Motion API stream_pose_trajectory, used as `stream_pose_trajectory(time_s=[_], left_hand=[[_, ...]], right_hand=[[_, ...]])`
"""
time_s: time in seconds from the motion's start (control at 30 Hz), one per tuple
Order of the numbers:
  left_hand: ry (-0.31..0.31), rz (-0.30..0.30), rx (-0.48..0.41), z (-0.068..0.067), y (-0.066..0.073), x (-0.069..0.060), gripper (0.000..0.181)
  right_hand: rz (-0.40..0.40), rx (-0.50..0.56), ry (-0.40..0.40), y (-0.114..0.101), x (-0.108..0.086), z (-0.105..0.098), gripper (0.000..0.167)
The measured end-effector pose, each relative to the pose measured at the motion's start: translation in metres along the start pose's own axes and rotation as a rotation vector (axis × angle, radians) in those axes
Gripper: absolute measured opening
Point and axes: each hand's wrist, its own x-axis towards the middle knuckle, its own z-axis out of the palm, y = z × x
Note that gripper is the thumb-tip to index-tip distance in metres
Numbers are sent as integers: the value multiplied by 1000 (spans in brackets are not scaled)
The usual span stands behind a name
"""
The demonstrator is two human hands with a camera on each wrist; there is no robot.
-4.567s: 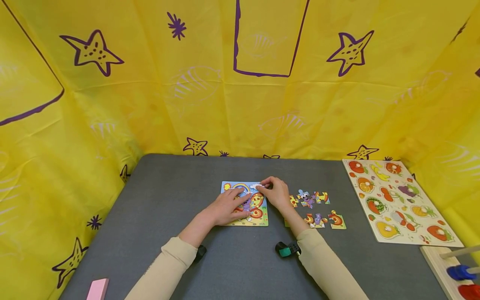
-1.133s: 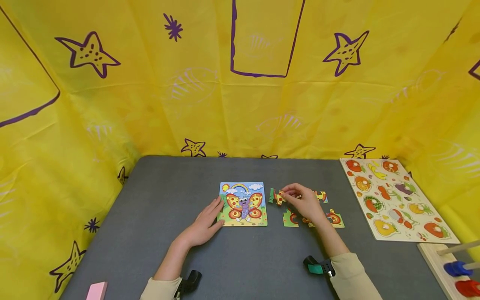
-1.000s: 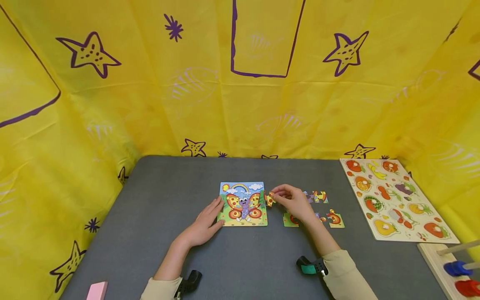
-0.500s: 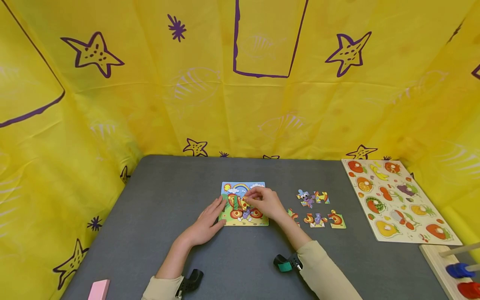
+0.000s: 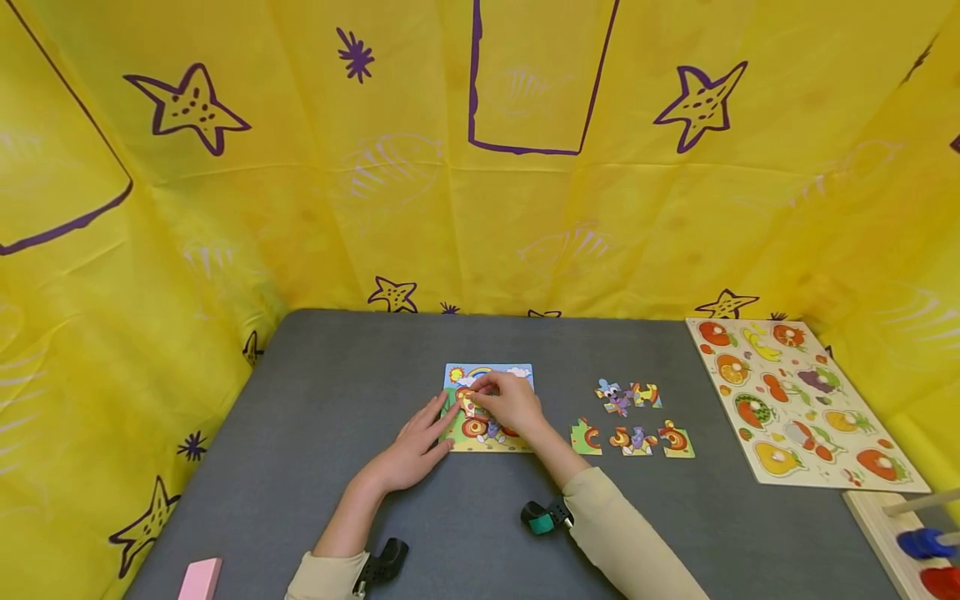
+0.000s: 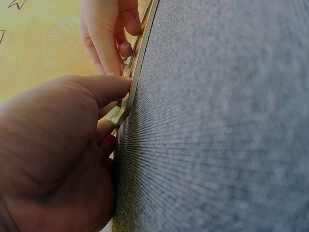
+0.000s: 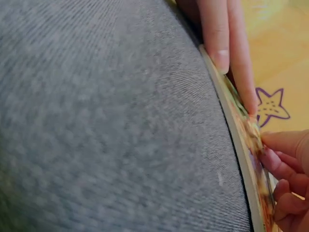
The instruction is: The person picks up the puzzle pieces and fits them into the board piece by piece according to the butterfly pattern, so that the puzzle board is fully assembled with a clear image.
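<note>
A square butterfly picture board (image 5: pixel 487 445) lies mid-table. The left hand (image 5: pixel 408 450) rests at its left edge with fingers extended, and in the left wrist view the left hand's (image 6: pixel 58 140) thumb touches the board's edge. Over the board's upper left part, the right hand (image 5: pixel 512 403) pinches a puzzle piece (image 5: pixel 467 406) between thumb and fingers. That piece is mostly covered by the fingers. In the right wrist view the right hand (image 7: pixel 292 164) is at the board's (image 7: pixel 241 154) face, beside the left fingers.
Right of the board lie several loose puzzle pieces (image 5: pixel 586 437) in two rows. A large fruit board (image 5: pixel 802 408) stands further right, with a wooden frame of rods and coloured rings (image 5: pixel 924 544) below it. A pink block (image 5: pixel 199 578) sits front left. A yellow patterned cloth (image 5: pixel 450 217) hangs behind the table.
The right hand took a piece from the upper row and carried it left onto the board. The left hand moved off the board's middle to its left edge, then stayed there.
</note>
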Motion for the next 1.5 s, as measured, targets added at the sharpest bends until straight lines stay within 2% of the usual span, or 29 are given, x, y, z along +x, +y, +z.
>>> stream_pose_trajectory(time_s=[0.3, 0.53, 0.83, 1.07, 1.2, 1.3, 1.5], left_hand=[[-9, -12, 12, 1, 0, 1, 55], [27, 5, 13, 2, 0, 0, 54], [42, -16, 36, 3, 4, 2, 54], [71, -33, 52, 6, 7, 2, 54], [88, -33, 71, 6, 7, 2, 53], [106, -15, 86, 5, 8, 3, 53], [60, 60, 118, 2, 11, 8, 51]], right_hand=[[-8, -92, 32, -1, 0, 5, 12], [-19, -89, 47, -2, 1, 5, 13], [-3, -125, 82, -1, 3, 9, 19], [-73, -150, 50, 0, -1, 5, 11], [-105, -129, 4, 2, -6, -1, 19], [-112, -126, -14, 4, -9, -2, 26], [-116, -123, -4, 6, -10, -1, 27]])
